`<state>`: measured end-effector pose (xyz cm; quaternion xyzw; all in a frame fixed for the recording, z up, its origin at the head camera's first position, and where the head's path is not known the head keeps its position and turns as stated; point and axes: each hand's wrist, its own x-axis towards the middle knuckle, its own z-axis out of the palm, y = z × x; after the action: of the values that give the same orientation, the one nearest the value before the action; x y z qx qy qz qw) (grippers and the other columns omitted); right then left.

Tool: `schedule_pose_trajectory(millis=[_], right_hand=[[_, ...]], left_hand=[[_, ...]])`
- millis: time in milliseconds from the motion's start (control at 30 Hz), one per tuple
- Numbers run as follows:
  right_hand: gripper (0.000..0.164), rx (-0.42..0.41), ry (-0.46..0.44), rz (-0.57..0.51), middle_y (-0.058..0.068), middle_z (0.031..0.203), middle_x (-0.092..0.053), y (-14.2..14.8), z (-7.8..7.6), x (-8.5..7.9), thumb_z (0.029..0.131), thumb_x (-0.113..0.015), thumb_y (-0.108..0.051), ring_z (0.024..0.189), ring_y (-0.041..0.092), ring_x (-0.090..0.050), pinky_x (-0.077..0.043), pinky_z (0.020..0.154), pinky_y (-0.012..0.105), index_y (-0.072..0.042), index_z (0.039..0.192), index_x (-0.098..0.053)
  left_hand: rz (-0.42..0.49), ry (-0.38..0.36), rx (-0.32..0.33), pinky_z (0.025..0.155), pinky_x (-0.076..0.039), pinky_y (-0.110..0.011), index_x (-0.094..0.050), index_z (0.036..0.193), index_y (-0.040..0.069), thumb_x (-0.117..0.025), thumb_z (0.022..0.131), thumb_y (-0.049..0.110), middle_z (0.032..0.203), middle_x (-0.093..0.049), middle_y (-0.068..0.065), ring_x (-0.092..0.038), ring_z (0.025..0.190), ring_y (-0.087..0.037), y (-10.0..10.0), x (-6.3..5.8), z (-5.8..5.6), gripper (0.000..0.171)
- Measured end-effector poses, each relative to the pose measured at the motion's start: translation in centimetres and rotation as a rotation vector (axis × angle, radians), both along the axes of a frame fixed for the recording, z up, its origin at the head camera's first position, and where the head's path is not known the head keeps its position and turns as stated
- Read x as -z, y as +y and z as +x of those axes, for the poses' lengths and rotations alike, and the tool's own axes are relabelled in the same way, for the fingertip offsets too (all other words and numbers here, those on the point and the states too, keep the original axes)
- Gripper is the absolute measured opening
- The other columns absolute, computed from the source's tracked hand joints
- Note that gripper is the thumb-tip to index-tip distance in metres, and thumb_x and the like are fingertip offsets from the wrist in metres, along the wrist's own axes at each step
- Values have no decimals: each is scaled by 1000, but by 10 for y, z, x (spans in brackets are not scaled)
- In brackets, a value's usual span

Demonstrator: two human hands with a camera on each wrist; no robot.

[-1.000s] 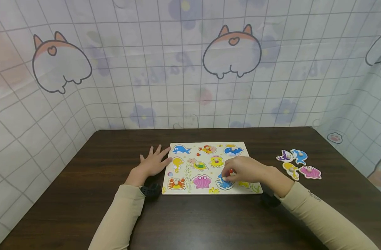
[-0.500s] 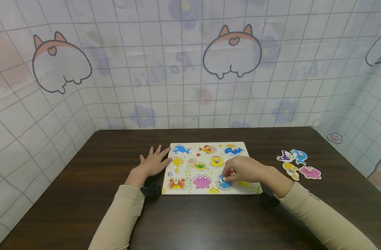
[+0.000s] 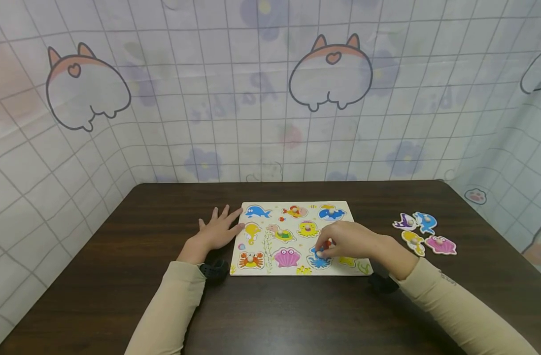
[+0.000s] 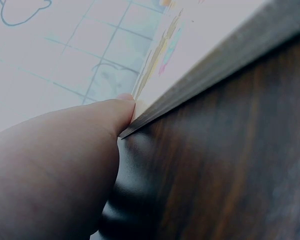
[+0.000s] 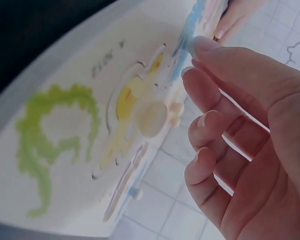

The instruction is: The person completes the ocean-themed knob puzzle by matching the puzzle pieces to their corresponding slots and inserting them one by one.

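Note:
A pale peg puzzle board (image 3: 281, 272) with sea-animal shapes lies flat on the table. My right hand (image 3: 350, 239) reaches over its right side, thumb and index finger pinching the blue octopus puzzle piece (image 3: 320, 263) at its top. That piece sits at its matching spot in the lower row. In the right wrist view, a yellow piece (image 5: 125, 102) with a round wooden knob (image 5: 152, 119) lies close by the curled fingers. My left hand (image 3: 217, 233) has its fingers spread, their tips on the board's left edge; the left wrist view shows a fingertip (image 4: 125, 107) at a corner.
Several loose pieces lie right of the board: a purple one (image 3: 405, 222), a blue one (image 3: 425, 223), a yellow one (image 3: 413, 243) and a pink shell (image 3: 440, 244). A knobbed crab piece (image 3: 251, 260) sits in the board. A patterned curtain (image 3: 261, 123) hangs behind the dark table (image 3: 288, 315).
Both hands keep their places; the right fingers stay at the octopus piece, which shifts very slightly at its spot. The loose pieces have not moved.

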<state>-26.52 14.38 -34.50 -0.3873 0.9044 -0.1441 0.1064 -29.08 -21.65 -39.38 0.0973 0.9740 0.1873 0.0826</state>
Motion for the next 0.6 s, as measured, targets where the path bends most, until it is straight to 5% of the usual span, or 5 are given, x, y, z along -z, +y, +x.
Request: schedule_pose_trajectory(millis=[600], right_hand=[[20, 116, 74, -160, -10, 85, -66, 54, -7, -16, 92, -77, -9, 71, 12, -53, -47, 62, 27, -6, 112, -79]], left_hand=[[-3, 16, -2, 109, 3, -80, -25, 165, 19, -43, 110, 47, 169, -8, -24, 2, 152, -52, 0, 0, 1, 65]])
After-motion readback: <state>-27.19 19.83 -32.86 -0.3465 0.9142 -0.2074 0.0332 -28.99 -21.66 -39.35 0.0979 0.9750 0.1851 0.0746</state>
